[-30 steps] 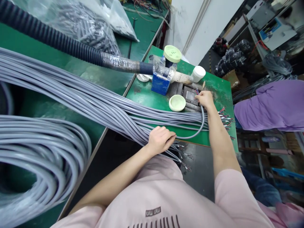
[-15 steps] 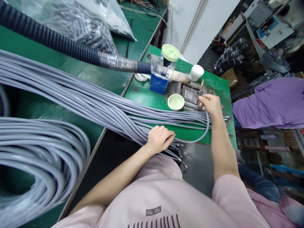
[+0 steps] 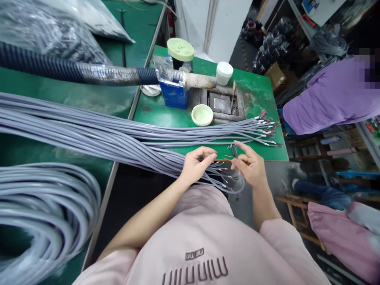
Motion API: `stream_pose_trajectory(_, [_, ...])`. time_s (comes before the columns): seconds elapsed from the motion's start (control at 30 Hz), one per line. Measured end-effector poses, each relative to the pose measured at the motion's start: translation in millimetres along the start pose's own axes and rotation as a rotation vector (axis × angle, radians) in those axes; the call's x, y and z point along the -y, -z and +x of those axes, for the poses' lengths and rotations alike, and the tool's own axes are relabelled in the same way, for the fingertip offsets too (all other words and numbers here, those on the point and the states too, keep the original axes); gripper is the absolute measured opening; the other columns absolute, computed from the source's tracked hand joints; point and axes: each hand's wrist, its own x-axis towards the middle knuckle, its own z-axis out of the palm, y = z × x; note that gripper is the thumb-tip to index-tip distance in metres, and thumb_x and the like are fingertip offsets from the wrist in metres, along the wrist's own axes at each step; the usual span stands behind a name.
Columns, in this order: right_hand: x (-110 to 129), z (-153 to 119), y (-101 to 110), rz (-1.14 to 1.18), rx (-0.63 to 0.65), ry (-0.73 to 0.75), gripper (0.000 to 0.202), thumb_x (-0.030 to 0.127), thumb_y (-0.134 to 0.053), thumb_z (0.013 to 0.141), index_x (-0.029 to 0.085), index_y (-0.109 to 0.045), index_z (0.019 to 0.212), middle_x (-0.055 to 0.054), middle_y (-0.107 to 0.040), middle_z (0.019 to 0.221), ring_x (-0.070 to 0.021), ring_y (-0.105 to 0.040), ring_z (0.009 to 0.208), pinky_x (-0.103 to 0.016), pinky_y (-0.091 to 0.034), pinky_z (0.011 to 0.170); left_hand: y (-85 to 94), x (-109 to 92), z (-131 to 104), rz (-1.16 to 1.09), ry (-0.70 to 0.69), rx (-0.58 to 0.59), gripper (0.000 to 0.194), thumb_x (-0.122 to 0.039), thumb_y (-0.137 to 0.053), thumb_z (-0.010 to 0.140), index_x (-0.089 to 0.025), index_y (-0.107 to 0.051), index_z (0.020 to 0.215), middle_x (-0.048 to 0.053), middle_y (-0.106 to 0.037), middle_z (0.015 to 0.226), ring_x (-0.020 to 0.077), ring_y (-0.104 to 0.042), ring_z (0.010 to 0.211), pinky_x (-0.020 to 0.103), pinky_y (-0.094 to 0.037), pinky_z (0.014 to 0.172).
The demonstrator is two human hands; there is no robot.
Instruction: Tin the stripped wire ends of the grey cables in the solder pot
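Two hands at one cable end

Coiled cable near eight o'clock, cut by left edge. Black hose, ten o'clock, likewise. Purple shirt near three, cut at right. Wires at right hand too fine to count.

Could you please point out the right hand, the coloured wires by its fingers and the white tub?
Right hand (image 3: pixel 251 165): head view, middle of the hand.
Coloured wires (image 3: pixel 233 150): head view, on the fanned strands.
White tub (image 3: pixel 223 78): head view, its side wall.
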Motion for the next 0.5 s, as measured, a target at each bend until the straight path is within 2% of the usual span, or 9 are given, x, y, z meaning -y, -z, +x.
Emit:
stream_pose_trajectory(0.07, [0, -8, -1, 0.016, 0.013, 0.003, 0.057, 0.036, -0.071, 0.081, 0.028, -0.054, 0.135, 0.004, -0.067, 0.061, -0.0096, -0.046, 0.04, -0.023, -0.038, 0.041, -7.6, 1, 1, -0.14, 0.136, 0.089, 0.024, -0.038, -0.073, 0.075, -0.015, -0.07, 0.081, -0.001, -0.062, 0.059, 0.0092, -0.054, 0.054, 0.023, -0.045, 0.055])
stream_pose_trajectory(0.17, [-1, -15, -1, 0.036, 0.041, 0.021, 0.059, 0.035, -0.072, 0.08, 0.03, -0.053, 0.136, 0.004, -0.067, 0.06, -0.0099, -0.047, 0.041, -0.024, -0.039, 0.043, -15.3, 6, 5, -0.29, 0.244, 0.208, 0.025, -0.037, -0.078, 0.071, -0.016, -0.072, 0.083, -0.002, -0.062, 0.059, 0.0076, -0.052, 0.053, 0.022, -0.045, 0.056])
stream_pose_trajectory(0.3, [-5, -19, -1, 0.063, 0.125, 0.034, 0.062, 0.036, -0.071, 0.081, 0.029, -0.05, 0.138, 0.004, -0.067, 0.06, -0.0099, -0.05, 0.043, -0.022, -0.041, 0.043, -20.4, 10, 8, -0.423, 0.314, 0.333, 0.031, -0.04, -0.082, 0.066, -0.016, -0.073, 0.083, 0.0, -0.064, 0.063, 0.0071, -0.052, 0.052, 0.022, -0.044, 0.054])
stream_pose_trajectory(0.5, [-11, -21, -4, 0.111, 0.205, 0.019, 0.065, 0.035, -0.071, 0.08, 0.029, -0.047, 0.141, 0.005, -0.067, 0.06, -0.0083, -0.047, 0.041, -0.02, -0.041, 0.042, -23.8, 3, 8, -0.502, 0.37, 0.443, 0.035, -0.042, -0.087, 0.059, -0.016, -0.072, 0.077, 0.001, -0.067, 0.065, 0.0071, -0.051, 0.05, 0.023, -0.045, 0.051])
